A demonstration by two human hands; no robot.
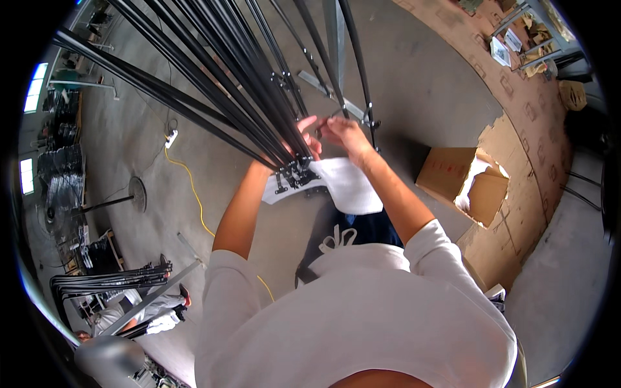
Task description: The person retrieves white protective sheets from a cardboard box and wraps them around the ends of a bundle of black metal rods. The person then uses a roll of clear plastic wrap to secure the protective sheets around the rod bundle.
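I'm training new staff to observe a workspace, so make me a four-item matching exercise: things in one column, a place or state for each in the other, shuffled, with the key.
Things:
1. black tubes
2. white sheet
3. cardboard box
4. yellow cord

Places and states:
A. open, toward the right side of the view
B. winding along the floor, left of centre
C. bundled, running up to the top edge
D. beneath the bundle's lower ends

Pairs: 1-C, 2-D, 3-A, 4-B
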